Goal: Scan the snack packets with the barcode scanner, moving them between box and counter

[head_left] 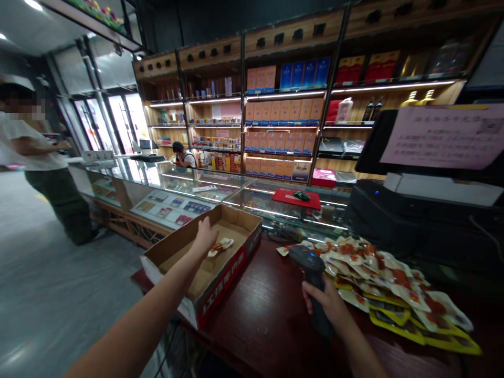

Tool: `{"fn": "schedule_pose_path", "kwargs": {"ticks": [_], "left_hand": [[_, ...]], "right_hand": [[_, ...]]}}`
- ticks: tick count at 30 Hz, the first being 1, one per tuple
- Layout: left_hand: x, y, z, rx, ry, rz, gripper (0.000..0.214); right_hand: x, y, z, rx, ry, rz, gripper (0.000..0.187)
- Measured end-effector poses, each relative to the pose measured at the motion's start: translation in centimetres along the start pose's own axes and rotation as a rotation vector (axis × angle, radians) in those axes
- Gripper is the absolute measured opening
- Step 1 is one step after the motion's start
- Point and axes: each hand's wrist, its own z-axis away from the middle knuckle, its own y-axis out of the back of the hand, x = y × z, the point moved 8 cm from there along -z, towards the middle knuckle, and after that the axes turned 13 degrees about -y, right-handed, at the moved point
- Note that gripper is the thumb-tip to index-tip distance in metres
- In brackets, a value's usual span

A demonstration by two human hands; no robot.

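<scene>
My left hand [205, 236] reaches into an open cardboard box [240, 223] on the dark wooden counter [263, 315]. Its fingers are spread just above a small red-and-white snack packet [221, 245] lying on the box floor, and I cannot tell if they touch it. My right hand [329, 304] grips the handle of a black barcode scanner [309, 262], whose head points up and left. Beside the right hand, a large heap of similar snack packets [389, 289] is spread over the counter.
A black cash register with a screen and a pink notice [444, 136] stands at the right. Glass display counters [189, 184] run to the left, with stocked shelves [279, 121] behind. One person [35, 157] stands at the left, another [183, 155] sits behind the counter.
</scene>
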Motion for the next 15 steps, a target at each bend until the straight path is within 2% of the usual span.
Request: {"fn": "schedule_pose_path", "kwargs": {"ticks": [2, 4, 7, 9, 12, 15], "left_hand": [[3.8, -0.9, 1.2, -0.096, -0.170, -0.049, 0.048], [7.1, -2.9, 3.3, -0.179, -0.318, -0.010, 0.050], [9.1, -7.8, 6.9, -0.303, -0.386, 0.105, 0.043], [8.5, -12.0, 9.1, -0.417, -0.349, 0.174, 0.042], [5.5, -18.0, 11.5, -0.537, -0.213, 0.161, 0.048], [2.8, -22.1, 13.1, -0.576, -0.107, 0.125, 0.061]], "right_hand": [[0.2, 0.4, 0.0, 0.009, 0.009, -0.002, 0.039], [0.0, 0.7, 0.3, 0.009, 0.017, -0.012, 0.039], [-0.5, 1.2, 0.9, 0.010, 0.025, -0.047, 0.038], [-0.5, 1.7, 1.1, 0.024, 0.030, -0.074, 0.038], [0.3, 2.7, 0.8, 0.054, 0.024, -0.134, 0.038], [1.6, 3.7, 0.2, 0.084, 0.005, -0.195, 0.040]]}}
